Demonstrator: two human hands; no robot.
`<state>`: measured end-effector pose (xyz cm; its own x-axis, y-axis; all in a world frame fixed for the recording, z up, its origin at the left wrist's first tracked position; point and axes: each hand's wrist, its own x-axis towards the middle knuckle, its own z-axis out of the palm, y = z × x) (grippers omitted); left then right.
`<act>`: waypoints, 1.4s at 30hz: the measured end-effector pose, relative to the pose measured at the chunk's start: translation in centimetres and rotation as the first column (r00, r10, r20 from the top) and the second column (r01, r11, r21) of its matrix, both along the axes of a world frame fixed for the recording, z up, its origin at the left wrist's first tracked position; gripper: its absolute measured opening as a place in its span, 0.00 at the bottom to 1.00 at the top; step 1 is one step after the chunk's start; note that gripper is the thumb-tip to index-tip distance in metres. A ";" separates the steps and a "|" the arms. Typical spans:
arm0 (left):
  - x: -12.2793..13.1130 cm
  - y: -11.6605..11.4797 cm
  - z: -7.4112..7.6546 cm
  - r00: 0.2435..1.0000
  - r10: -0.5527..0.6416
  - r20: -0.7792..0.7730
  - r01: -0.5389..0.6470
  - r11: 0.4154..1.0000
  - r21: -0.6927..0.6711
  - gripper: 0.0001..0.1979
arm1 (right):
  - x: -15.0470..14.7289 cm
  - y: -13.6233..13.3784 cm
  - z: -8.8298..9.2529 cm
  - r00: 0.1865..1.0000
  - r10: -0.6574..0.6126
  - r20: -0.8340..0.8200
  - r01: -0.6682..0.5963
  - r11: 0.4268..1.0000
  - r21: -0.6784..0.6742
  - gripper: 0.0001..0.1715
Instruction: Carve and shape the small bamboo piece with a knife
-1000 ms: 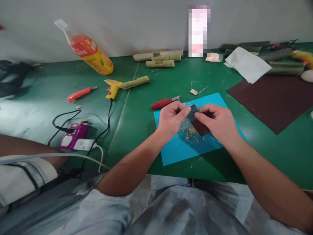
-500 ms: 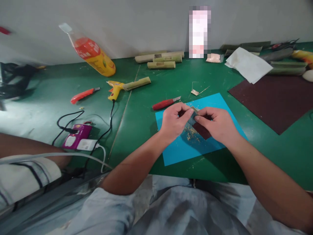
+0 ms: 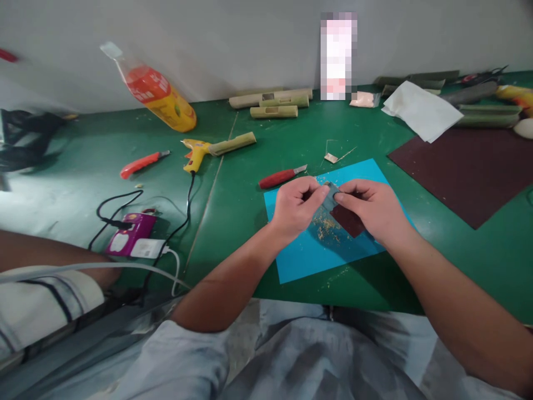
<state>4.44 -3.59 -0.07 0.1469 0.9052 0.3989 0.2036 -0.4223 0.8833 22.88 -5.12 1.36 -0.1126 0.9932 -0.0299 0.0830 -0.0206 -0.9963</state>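
So I'm watching this through the head cam, and the thing that matters is a small maroon-and-grey piece (image 3: 347, 220) held up over the blue sheet (image 3: 291, 264), above its upper half. Both hands are on it: the left hand (image 3: 295, 205) has thumb and fingers pinched on the grey end, and the right hand (image 3: 370, 205) pinches close beside, where grey meets maroon, with the maroon part sticking out below that thumb. Can't tell if it's one folded bit or two layers pressed together, fingers are in the way. My read: it weighs next to nothing, bendy but with some spring, like stiff paper or thin abrasive. The maroon side looks matte, much like the big maroon sheet (image 3: 462, 172) off to the right of the blue one, so I'd expect it to grip rather than slide; the grey face might be slicker. Fragile? Probably creases or tears before it snaps. I'd hold it by the edges near the grey end, thumbs on top, and squeeze lightly. Watch the dusty crumbs (image 3: 327, 229) on the blue sheet below, grit could make fingertips slip. Red-handled knife (image 3: 278, 178) lies just past its upper left corner, blade bare, so mind that left wrist.
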 end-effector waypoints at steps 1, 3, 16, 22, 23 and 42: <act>0.1 -0.1 -0.1 1.000 0.013 0.009 -0.013 1.000 0.025 0.21 | 0.0 0.0 0.0 1.000 -0.003 -0.014 0.003 1.000 -0.003 0.11; 0.1 -0.1 -0.2 1.000 0.015 0.017 -0.016 0.999 0.038 0.20 | 0.1 0.0 0.0 1.000 -0.015 -0.022 0.015 1.000 0.002 0.10; 0.1 0.3 -0.5 0.998 -0.016 0.060 0.009 0.993 0.120 0.22 | 0.3 0.1 0.0 0.999 -0.031 -0.015 0.031 0.999 0.011 0.11; 0.2 0.4 -0.1 0.991 -0.038 0.127 0.048 0.996 -0.077 0.13 | 0.5 -0.1 0.5 0.989 0.032 0.142 -0.045 0.995 0.088 0.10; 0.2 0.4 -0.1 0.992 -0.033 0.121 0.044 0.995 -0.094 0.13 | 0.5 -0.2 0.5 0.985 0.040 0.165 -0.057 0.993 0.099 0.10; 0.2 -0.1 -0.5 0.992 0.000 0.127 0.010 0.997 -0.076 0.11 | -0.1 -0.3 0.0 0.960 0.041 0.278 -0.095 0.978 0.184 0.08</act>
